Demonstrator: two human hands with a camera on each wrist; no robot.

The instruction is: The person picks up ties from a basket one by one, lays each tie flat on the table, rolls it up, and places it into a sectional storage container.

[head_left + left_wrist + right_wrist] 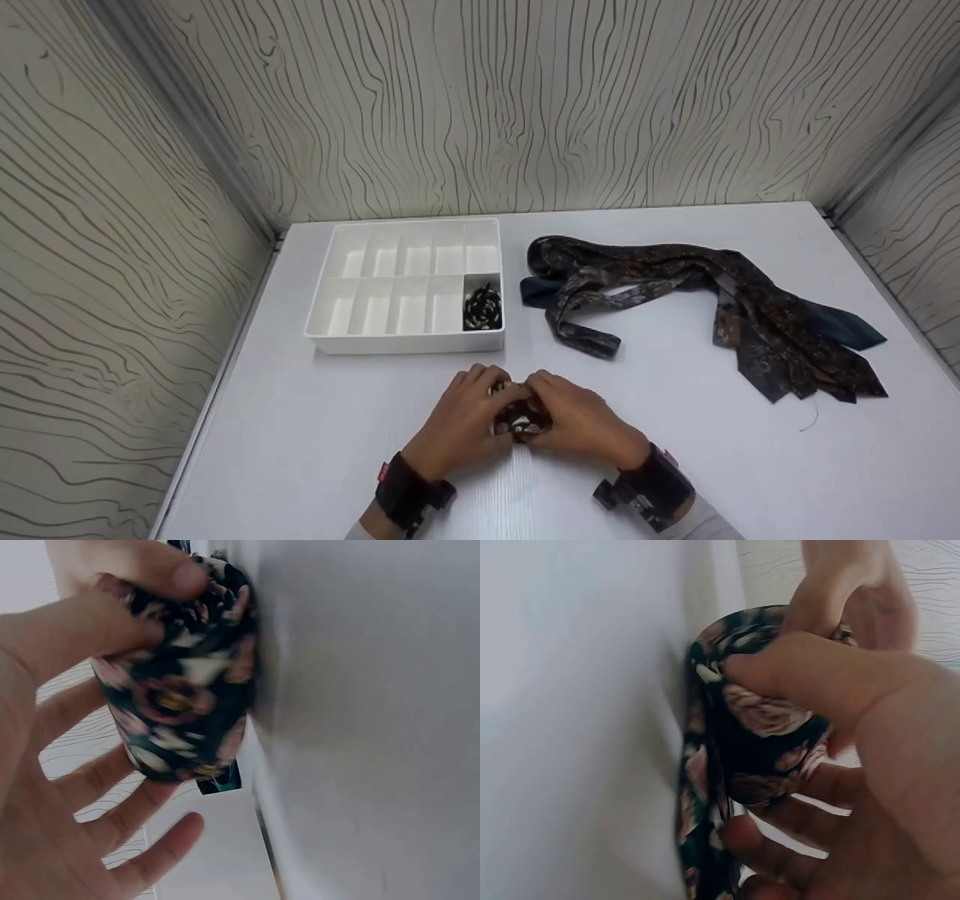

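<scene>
Both hands hold a rolled necktie (521,421), dark with pink and cream flowers, just above or on the white table. My left hand (465,424) grips its left side; in the left wrist view the thumb presses the coil's edge (176,705) and the fingers reach behind it. From the other side my right hand (585,421) holds the roll. In the right wrist view the thumb lies on the coil (765,742), and a flat length of the tie (697,817) hangs beside the fingers. The roll's far side is hidden.
A white divided box (409,343) stands beyond the hands to the left. One dark patterned roll (481,309) lies in its front right compartment. Several dark neckties (675,259) are piled at the right, and a loose thread (814,416) lies near their ends. Wood-patterned walls surround the table.
</scene>
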